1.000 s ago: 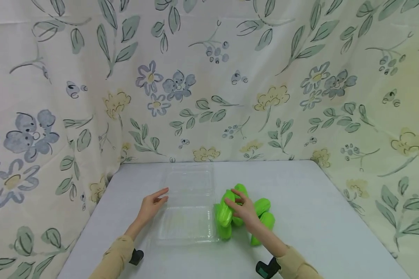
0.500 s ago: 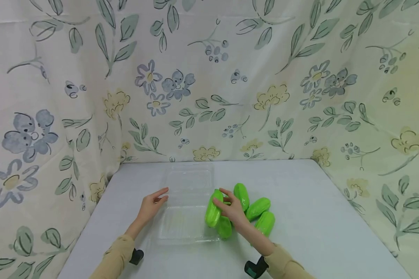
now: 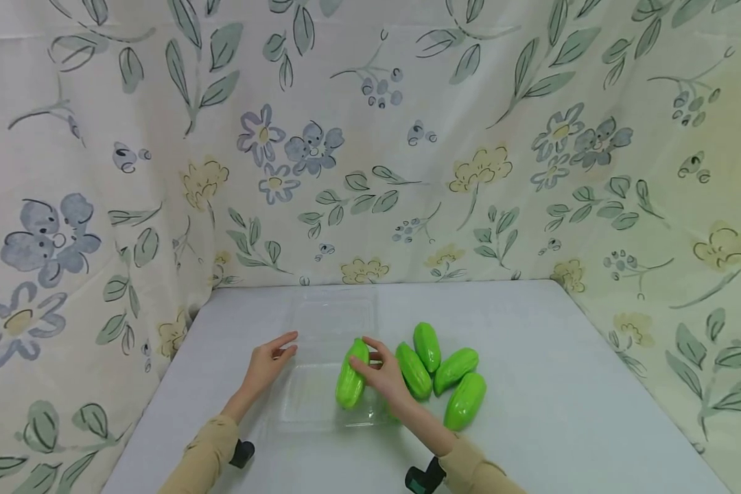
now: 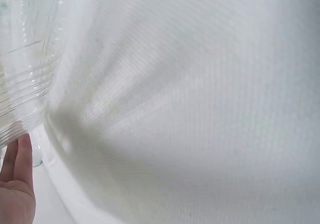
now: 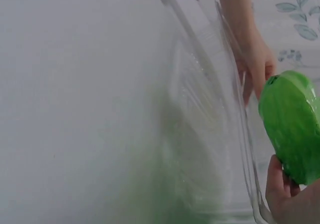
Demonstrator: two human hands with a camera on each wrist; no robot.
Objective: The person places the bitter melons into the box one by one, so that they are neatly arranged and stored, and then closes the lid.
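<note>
My right hand (image 3: pixel 384 374) pinches a bright green oblong fruit (image 3: pixel 350 377) between thumb and fingers, near its upper end. It overlaps the near half of a clear plastic clamshell box (image 3: pixel 305 422) in the head view. The right wrist view shows the glossy fruit (image 5: pixel 290 119) beside the box's clear wall (image 5: pixel 245 149). My left hand (image 3: pixel 268 367) is at the box's left side, its fingers extended towards the fold between lid and base. In the left wrist view its fingertips (image 4: pixel 24 146) are right at the ridged clear plastic (image 4: pixel 25 94).
Several more green fruits (image 3: pixel 427 346) lie on the white table (image 3: pixel 549 384) to the right of the box, one mostly hidden behind the right forearm. The box's lid half (image 3: pixel 333 312) lies flat at the back. A floral curtain (image 3: pixel 370 137) hangs behind and along the sides.
My right hand has carried the green fruit leftwards, from the group of fruits to over the box's near half. My left hand has stayed in place.
</note>
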